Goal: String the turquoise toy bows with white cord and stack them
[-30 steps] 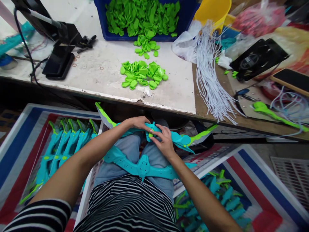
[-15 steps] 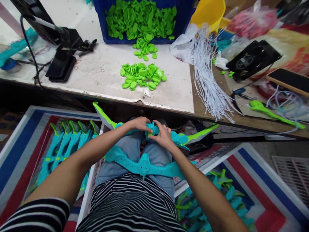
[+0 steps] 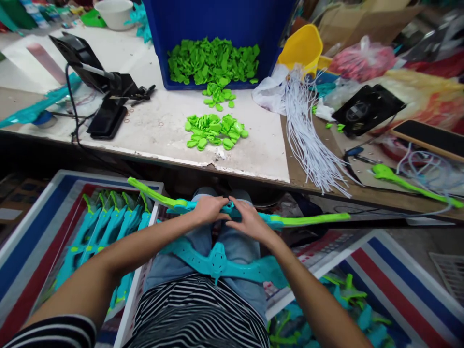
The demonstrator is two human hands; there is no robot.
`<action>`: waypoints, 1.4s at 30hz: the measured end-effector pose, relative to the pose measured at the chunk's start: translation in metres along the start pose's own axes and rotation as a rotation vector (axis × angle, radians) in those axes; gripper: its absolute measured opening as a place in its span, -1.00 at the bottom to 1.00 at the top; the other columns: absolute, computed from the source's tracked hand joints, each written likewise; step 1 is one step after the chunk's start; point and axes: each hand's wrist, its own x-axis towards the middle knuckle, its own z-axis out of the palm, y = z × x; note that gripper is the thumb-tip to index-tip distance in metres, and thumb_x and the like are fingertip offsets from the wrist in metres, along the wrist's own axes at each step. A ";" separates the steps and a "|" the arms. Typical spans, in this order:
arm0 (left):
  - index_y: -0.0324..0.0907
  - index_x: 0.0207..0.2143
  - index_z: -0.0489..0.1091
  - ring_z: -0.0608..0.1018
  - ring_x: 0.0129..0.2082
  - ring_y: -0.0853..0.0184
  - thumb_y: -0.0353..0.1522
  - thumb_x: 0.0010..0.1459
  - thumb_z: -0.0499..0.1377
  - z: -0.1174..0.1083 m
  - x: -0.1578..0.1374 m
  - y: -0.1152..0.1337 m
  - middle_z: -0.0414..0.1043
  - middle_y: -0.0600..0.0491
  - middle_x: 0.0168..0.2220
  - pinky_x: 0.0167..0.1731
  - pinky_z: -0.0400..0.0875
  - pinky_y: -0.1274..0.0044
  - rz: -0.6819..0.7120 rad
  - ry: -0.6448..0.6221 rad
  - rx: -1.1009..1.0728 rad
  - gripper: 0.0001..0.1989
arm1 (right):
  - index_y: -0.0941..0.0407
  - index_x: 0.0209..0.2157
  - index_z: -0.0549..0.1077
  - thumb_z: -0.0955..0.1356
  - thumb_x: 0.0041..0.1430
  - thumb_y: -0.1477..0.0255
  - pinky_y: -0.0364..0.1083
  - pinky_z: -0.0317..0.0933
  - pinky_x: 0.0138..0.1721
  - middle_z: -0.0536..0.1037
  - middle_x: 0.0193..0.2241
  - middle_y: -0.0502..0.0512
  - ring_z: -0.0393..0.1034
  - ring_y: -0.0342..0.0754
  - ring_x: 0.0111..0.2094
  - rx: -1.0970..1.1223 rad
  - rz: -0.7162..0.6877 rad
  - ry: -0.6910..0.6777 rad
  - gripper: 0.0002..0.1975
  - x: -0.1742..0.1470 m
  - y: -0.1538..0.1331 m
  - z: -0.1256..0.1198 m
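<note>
A teal plastic toy bow (image 3: 181, 207) with lime-green limb tips lies crosswise above my knees, below the table edge. My left hand (image 3: 212, 210) is closed around it just left of its middle. On the other side of the middle, my right hand (image 3: 248, 217) grips it too, with both index fingertips nearly meeting on top. My fingers hide most of the bow's centre. Nearer my body, a teal bow piece (image 3: 218, 261) without green tips rests across my thighs, touched by neither hand.
Small green plastic parts (image 3: 215, 130) lie piled on the table (image 3: 163, 157), below a blue bin (image 3: 217, 21) of more. White cords (image 3: 308, 130) hang over the edge at right. Crates hold teal-green bows on the left (image 3: 108, 217) and right (image 3: 362, 309).
The bow has turned in my hands, its green tips now showing edge-on. Both hands have shifted over its middle, covering the green part seen there before. My view has tilted up slightly.
</note>
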 end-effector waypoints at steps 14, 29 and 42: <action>-0.17 0.03 0.30 0.52 -0.11 0.08 -0.15 0.20 0.06 0.041 -0.092 0.040 0.47 -0.16 -0.12 -0.14 0.40 0.30 -0.126 -0.105 -0.148 -0.58 | 0.19 -0.18 0.49 0.30 0.16 0.37 0.14 0.24 -0.12 0.48 -0.14 0.36 0.35 0.24 -0.09 -0.377 0.310 0.299 -0.75 0.192 -0.025 -0.059; -0.31 0.20 0.10 0.48 -0.02 0.05 -0.03 0.17 0.02 0.021 -0.082 0.034 0.39 -0.25 0.02 -0.07 0.35 0.33 -0.165 -0.395 -0.424 -0.31 | 0.14 -0.12 0.47 0.29 0.17 0.24 0.08 0.24 -0.22 0.45 -0.22 0.30 0.32 0.20 -0.17 -0.475 0.175 0.360 -0.67 0.066 0.020 -0.076; -0.25 0.31 -0.16 0.34 0.09 0.02 -0.36 0.05 0.16 0.054 -0.121 0.070 0.12 -0.29 0.20 0.01 0.31 0.26 -0.087 -0.274 -0.008 -0.17 | 0.09 -0.15 0.51 0.24 0.16 0.51 0.13 0.26 -0.01 0.51 -0.07 0.16 0.36 0.11 -0.06 -0.349 -0.299 0.163 -0.72 0.073 0.065 -0.098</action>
